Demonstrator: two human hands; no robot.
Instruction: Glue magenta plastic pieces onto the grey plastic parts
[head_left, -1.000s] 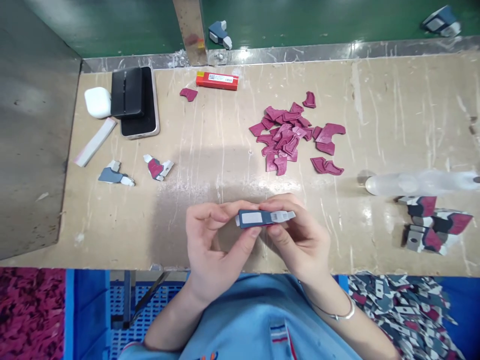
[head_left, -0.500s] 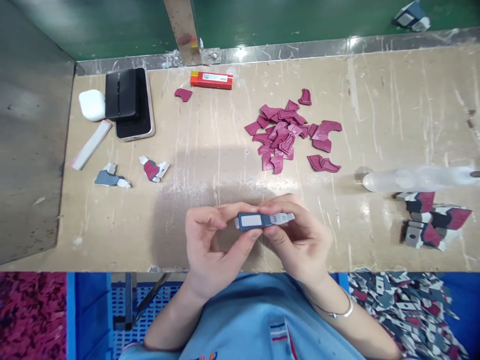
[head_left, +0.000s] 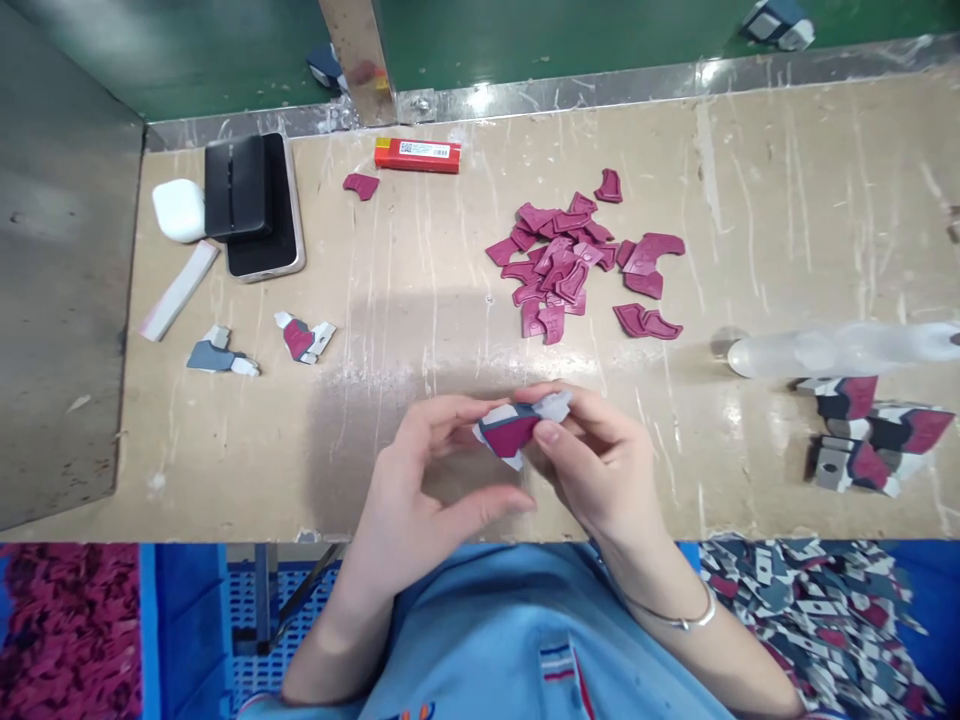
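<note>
A small moulded plastic part [head_left: 511, 435] in grey, dark blue and maroon is held above the table near its front edge, its maroon face turned up. My right hand [head_left: 600, 460] pinches its right end between thumb and fingers. My left hand [head_left: 427, 490] has its fingertips against the part's far left side, while its thumb is stretched out below, apart from the part. Beyond my hands lies a loose pile of maroon plastic pieces [head_left: 559, 255]. Two similar parts lie to the left, one grey-blue [head_left: 217, 352] and one with a maroon face [head_left: 300, 340].
At the back left are a phone [head_left: 289, 215] with a black case-like object [head_left: 238, 190] on it, a white case [head_left: 178, 210] and a pale strip [head_left: 180, 292]. A red box [head_left: 418, 155] lies at the back. Rightward are a translucent bottle [head_left: 840, 350], stacked parts [head_left: 862, 465] and a bin of parts [head_left: 825, 610].
The part has been turned from its narrow blue edge to its maroon face. My left thumb has come off it, and my right hand keeps its grip. The view has shifted slightly.
</note>
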